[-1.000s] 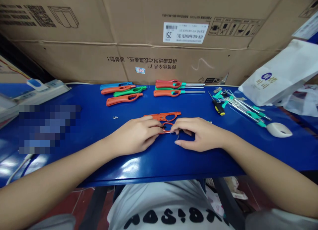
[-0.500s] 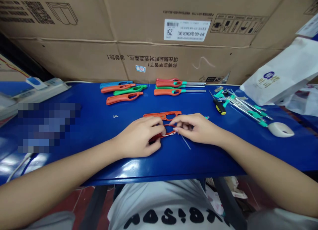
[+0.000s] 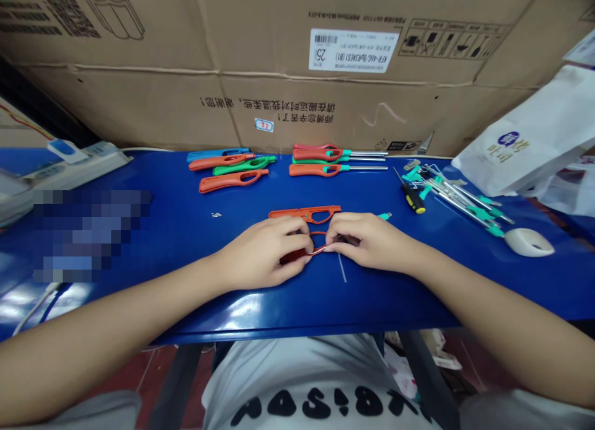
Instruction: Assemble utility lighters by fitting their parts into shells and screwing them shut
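An orange half casing of a long-necked lighter lies low over the blue table, mostly covered by my fingers. My left hand is closed around its handle end. At the trigger loop, my right hand pinches a thin white wire along the lower edge. A loose pale strand hangs out below the right fingers. Just behind my hands lies another orange half casing, hollow side up. Part of a metal tube with a turquoise tip shows beyond my right hand.
Several lighter handles lie at the back left, and lighters with metal necks at the back centre. Small screws lie at left. On the right are a screwdriver, metal tubes and a white mouse. A cardboard box stands behind.
My left thumb and fingers have closed in toward the trigger loop. My right fingertips have dropped slightly to the loop's lower edge, and the loose strand hangs steeper.
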Demonstrator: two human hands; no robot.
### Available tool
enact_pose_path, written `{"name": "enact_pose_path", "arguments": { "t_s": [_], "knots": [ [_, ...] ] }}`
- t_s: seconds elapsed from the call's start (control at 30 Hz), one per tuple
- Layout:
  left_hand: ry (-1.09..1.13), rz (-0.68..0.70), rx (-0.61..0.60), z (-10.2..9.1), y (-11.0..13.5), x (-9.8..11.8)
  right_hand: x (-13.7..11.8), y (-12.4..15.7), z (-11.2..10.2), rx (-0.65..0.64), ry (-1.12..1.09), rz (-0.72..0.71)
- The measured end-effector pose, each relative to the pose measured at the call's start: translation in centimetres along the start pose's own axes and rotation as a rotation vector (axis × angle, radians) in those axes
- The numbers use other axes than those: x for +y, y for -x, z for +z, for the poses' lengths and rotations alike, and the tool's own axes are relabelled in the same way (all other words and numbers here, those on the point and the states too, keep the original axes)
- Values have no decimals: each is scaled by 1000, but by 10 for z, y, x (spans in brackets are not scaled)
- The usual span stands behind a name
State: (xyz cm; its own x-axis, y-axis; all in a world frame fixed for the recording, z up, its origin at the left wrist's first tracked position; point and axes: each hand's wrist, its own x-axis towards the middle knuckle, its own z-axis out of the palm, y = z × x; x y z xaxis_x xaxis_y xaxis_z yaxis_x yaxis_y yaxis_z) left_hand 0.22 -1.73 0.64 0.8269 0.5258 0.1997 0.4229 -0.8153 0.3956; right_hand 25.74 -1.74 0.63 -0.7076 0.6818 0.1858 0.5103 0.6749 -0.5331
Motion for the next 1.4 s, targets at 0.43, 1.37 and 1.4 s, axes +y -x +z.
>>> {"name": "enact_pose_path", "arguments": {
  "t_s": [0.43,1.37,1.4],
  "knots": [
    [56,-85,46,3,-3,5,-3,-2,-2,-24,-156,216],
    [360,-192,149,8,-8,2,-11,-4,-4,-78,-284,446],
    [371,-202,150,8,-8,1,-12,-4,-4,-77,-300,447]
  ]
}}
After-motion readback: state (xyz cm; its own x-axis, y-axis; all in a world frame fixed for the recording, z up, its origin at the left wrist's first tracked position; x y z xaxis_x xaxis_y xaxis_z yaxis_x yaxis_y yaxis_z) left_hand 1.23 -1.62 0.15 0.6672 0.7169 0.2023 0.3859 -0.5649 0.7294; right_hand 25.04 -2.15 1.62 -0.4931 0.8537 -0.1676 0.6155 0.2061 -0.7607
